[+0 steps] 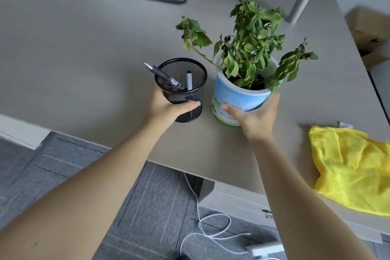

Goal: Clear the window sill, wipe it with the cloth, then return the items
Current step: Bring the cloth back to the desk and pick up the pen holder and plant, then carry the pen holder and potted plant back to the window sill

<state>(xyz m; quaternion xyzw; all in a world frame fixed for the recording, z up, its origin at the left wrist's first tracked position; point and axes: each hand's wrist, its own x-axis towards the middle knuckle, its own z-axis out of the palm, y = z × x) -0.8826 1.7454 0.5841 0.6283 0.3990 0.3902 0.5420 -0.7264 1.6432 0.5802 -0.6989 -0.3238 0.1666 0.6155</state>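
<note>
Cloth [350, 167], yellow, lies crumpled at our right on the beige worktop [84, 59], above grey floor and a white cable [202, 226]. Our left hand [166, 105] wraps its fingers around the mesh pen holder [181, 88]; our right hand [255, 116] grips the plant pot [238, 99] just beside it.

Two bare forearms, sleeveless to the frame edge, no watch, rings or gloves.

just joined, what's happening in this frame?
A person has both hands on items standing on a beige desk surface. The left hand grips a black mesh pen holder with a pen and a marker in it; the right hand wraps a potted plant with wilted leaves. A yellow cloth lies untouched at the desk's right edge.
</note>
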